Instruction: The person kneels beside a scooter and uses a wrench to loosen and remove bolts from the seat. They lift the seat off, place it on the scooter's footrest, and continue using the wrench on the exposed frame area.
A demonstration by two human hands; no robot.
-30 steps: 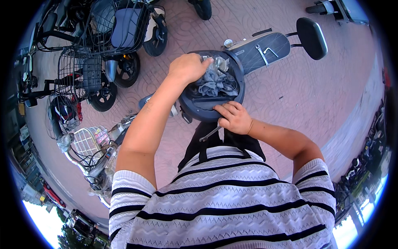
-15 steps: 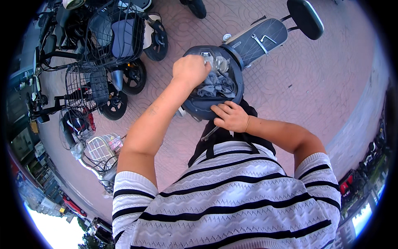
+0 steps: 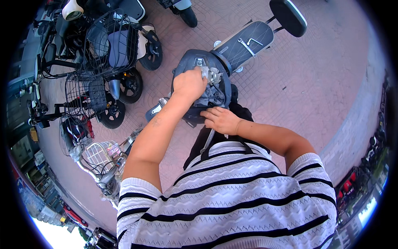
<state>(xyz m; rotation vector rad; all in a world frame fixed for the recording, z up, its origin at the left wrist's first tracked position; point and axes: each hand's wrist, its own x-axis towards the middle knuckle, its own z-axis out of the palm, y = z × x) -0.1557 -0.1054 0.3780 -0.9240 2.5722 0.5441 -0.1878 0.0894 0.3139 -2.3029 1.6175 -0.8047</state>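
Note:
A dark grey, rounded scooter housing [image 3: 181, 68] stands in front of me with its top open. Inside lie bundled grey cables [image 3: 212, 96] and connectors in clear plastic wrap [image 3: 214, 76]. My left hand [image 3: 190, 85] is closed over the housing's left side, by the plastic wrap. Its fingertips are hidden, so what they grip cannot be made out. My right hand [image 3: 222, 121] rests on the near rim with its fingers laid out. Beneath it a grey metal bar [image 3: 209, 140] slants toward my body. A wrench [image 3: 247, 47] and an L-shaped hex key [image 3: 254, 41] lie on the long dark seat [image 3: 236, 58].
A padded backrest [image 3: 289, 18] rises beyond the seat. Parked scooters with wire baskets [image 3: 85, 93] crowd the left side, and another white basket [image 3: 98, 153] is nearer. Reddish patterned paving [image 3: 315, 79] spreads under everything.
The view has shifted, so the scooter sits slightly lower and farther left. My left hand has moved a little down against the housing, uncovering more of its far end. The right hand stays on the rim.

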